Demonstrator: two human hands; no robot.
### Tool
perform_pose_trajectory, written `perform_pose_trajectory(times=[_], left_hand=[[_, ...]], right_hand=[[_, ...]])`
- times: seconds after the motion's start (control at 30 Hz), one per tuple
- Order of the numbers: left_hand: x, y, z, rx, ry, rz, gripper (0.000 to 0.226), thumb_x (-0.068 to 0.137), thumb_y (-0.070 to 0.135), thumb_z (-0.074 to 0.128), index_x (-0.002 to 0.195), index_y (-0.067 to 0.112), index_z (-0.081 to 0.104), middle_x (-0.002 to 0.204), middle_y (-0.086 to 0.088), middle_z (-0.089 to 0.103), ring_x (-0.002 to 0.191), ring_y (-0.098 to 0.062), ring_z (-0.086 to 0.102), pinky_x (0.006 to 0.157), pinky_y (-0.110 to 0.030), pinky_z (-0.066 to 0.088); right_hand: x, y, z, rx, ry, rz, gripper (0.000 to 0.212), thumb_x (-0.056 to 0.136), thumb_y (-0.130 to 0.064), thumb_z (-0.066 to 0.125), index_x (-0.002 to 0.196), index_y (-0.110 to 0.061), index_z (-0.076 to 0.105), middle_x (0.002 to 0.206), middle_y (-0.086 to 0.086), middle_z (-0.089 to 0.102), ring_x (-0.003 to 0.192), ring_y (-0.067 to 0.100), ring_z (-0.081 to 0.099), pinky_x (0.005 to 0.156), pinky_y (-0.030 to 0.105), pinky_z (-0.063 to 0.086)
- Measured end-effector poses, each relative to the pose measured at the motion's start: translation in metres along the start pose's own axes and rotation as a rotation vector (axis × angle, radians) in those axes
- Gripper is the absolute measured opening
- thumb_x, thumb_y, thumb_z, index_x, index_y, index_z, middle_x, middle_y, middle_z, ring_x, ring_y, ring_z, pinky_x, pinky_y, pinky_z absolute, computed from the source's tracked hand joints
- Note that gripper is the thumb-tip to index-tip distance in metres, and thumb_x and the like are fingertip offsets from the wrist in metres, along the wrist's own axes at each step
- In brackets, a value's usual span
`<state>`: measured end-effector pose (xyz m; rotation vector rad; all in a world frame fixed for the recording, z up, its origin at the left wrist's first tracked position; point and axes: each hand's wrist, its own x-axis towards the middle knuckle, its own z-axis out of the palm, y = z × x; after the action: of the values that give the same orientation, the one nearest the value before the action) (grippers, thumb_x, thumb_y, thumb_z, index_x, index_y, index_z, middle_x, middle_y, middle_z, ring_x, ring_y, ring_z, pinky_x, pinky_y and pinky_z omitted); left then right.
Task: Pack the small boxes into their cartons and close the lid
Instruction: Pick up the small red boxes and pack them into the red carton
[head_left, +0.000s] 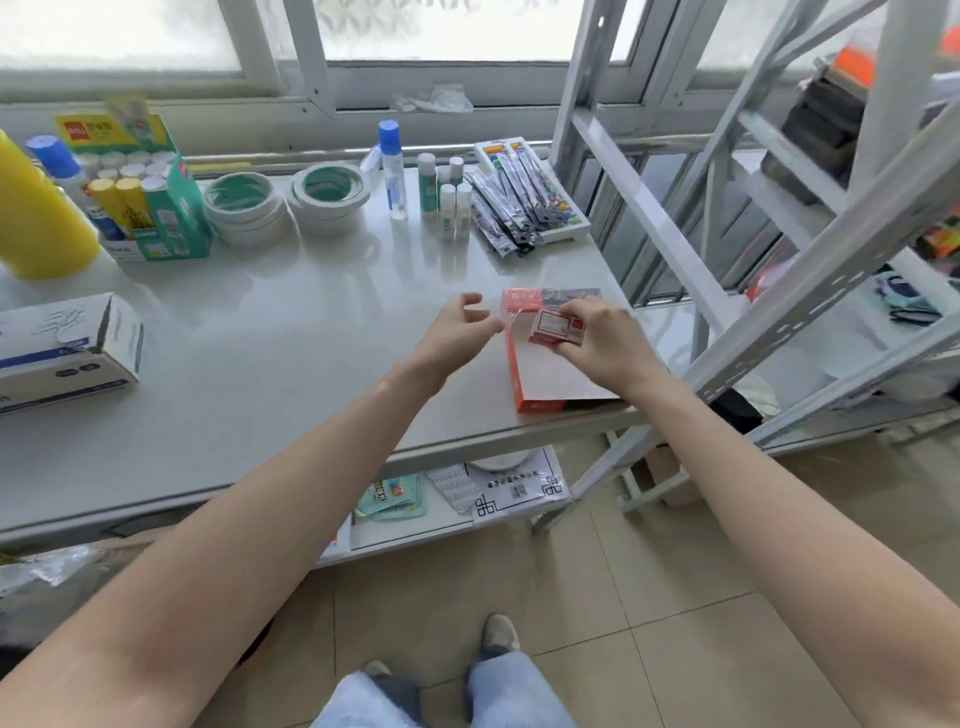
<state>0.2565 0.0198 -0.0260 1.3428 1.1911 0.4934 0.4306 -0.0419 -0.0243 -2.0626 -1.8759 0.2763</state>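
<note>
Down at the bottom, two shoes (498, 636) and jeans (441, 696) stand on the tiled floor (649, 597). Under the worktop (260, 364) a shelf (415, 525) carries printed packets (395, 496). Both bare arms reach forward to the worktop's right front corner, where the red carton (540, 379) lies flat, its white inside facing up and its lid (550, 299) folded back at the far end. The right hand (608, 343) has its grip clenched on a small box (556, 327), pinched between thumb and fingers just above the carton's far end. The left hand (462, 327) is beside the carton's left wall, fingers loosely curled; whether its fingertips pinch the carton's edge I cannot tell. At the left lies a white and blue box (67, 348) with an open flap. Farther back come two stacks of tape rolls (285, 200), a green display box (150, 208) of glue sticks, a yellow bottle (36, 218), loose glue bottles (441, 192) and a tray (530, 192) of packaged pens. Beyond them is the window (441, 26), and at the right a metal rack (779, 234).
</note>
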Motion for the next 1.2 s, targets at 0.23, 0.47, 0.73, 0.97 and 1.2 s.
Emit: perform_pose_trajectory(times=[0.23,0.47,0.73,0.97,1.2], left_hand=[[0.014,-0.004,0.030,0.045,0.011,-0.039,0.081,0.080,0.007,0.067,0.146,0.012,0.020,0.141,-0.013,0.043,0.112,-0.017,0.048,0.090,-0.026,0.040],[0.016,-0.006,0.032,0.053,0.031,-0.014,0.079,0.080,-0.007,0.059,0.146,0.009,0.019,0.135,-0.008,0.047,0.103,-0.012,0.051,0.063,-0.011,0.048],[0.013,-0.017,0.015,0.089,0.084,0.005,0.076,0.079,-0.007,0.057,0.144,0.009,0.022,0.129,-0.007,0.048,0.100,-0.013,0.054,0.067,-0.014,0.048],[0.015,-0.022,0.009,0.277,0.155,0.044,0.090,0.068,0.008,0.064,0.145,0.009,0.018,0.136,-0.014,0.040,0.119,-0.024,0.049,0.100,-0.035,0.045],[0.030,-0.024,0.027,0.593,0.247,0.130,0.112,0.068,0.044,0.077,0.150,0.014,0.008,0.153,-0.011,0.015,0.140,-0.030,0.017,0.114,-0.040,0.021]], right_hand=[[0.017,0.022,0.016,0.055,-0.053,0.022,0.029,0.080,-0.015,0.063,0.107,-0.005,0.063,0.106,0.015,0.067,0.098,0.031,0.060,0.083,0.035,0.046],[0.028,0.009,0.032,0.097,-0.031,-0.046,0.029,0.082,-0.009,0.060,0.110,-0.002,0.059,0.111,0.016,0.054,0.091,0.035,0.060,0.081,0.042,0.051],[0.027,-0.014,0.042,0.227,0.032,-0.014,0.031,0.080,-0.004,0.058,0.110,-0.009,0.058,0.115,0.012,0.049,0.084,0.032,0.062,0.072,0.036,0.051],[0.032,-0.011,0.033,0.181,0.033,-0.009,0.039,0.081,-0.012,0.064,0.119,-0.010,0.058,0.113,0.013,0.056,0.104,0.031,0.054,0.089,0.039,0.045],[0.028,0.011,0.025,-0.057,0.014,-0.014,0.036,0.081,-0.011,0.060,0.117,-0.015,0.059,0.115,0.008,0.056,0.113,0.029,0.045,0.086,0.038,0.034]])
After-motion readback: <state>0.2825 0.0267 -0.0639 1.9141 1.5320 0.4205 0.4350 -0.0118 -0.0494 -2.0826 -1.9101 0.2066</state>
